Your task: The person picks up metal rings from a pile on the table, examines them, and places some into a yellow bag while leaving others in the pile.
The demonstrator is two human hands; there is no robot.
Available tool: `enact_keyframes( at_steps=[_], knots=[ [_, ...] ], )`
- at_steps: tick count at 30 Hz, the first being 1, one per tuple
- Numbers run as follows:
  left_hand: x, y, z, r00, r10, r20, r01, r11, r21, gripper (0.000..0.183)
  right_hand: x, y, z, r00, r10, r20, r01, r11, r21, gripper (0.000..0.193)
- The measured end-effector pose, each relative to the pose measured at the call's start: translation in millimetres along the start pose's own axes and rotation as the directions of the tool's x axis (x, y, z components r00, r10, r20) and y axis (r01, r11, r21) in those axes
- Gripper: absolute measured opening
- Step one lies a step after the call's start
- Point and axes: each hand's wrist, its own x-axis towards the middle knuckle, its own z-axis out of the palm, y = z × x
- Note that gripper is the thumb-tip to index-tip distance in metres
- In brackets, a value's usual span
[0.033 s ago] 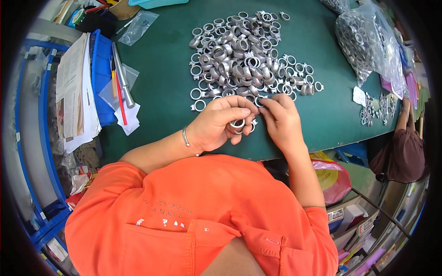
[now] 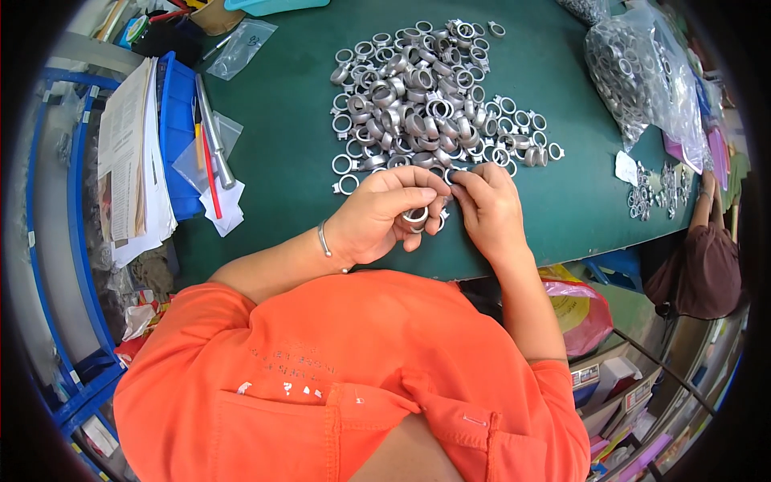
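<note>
A big heap of grey metal rings (image 2: 426,104) lies on the green tabletop, just beyond my hands. My left hand (image 2: 385,207), wearing a thin bangle at the wrist, is closed with a ring (image 2: 415,215) in its curled fingers; another ring (image 2: 442,217) shows by its fingertips. My right hand (image 2: 491,207) is closed in a pinch on a ring (image 2: 452,173) at the near edge of the heap. The fingertips of both hands nearly meet there. Fingers partly hide what each hand grips.
Left of the heap stand a blue tray (image 2: 178,145), papers (image 2: 132,161), a metal rod (image 2: 214,132) and a red pen (image 2: 213,177). Bags of rings (image 2: 622,68) and small loose parts (image 2: 642,193) lie at right. Another person (image 2: 699,269) is at the far right.
My right hand has shifted very slightly to the left. The heap and my left hand look unmoved.
</note>
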Motion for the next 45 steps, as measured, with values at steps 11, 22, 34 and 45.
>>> enact_keyframes(
  at_steps=[11, 22, 34, 45],
  knots=[
    [0, 1, 12, 0.978, 0.2, -0.054, -0.147, 0.856, 0.496, 0.012, -11, -17, -16, 0.985, -0.129, -0.116, 0.164, 0.916, 0.367, 0.014],
    [3, -6, 5, 0.825, 0.495, 0.273, -0.497, 0.405, 0.768, 0.012, -26, -31, -10, 0.94, 0.312, 0.141, -0.269, 0.415, 0.869, 0.03],
    [0, -2, 8, 0.959, 0.277, 0.053, -0.248, 0.74, 0.626, 0.012, -20, -26, -16, 0.957, -0.075, -0.279, 0.129, 0.976, 0.178, 0.031],
    [2, 6, -8, 0.997, 0.08, -0.018, -0.081, 0.995, -0.059, 0.012, -11, -7, -15, 0.988, 0.048, 0.15, -0.076, 0.98, 0.184, 0.021]
  ],
)
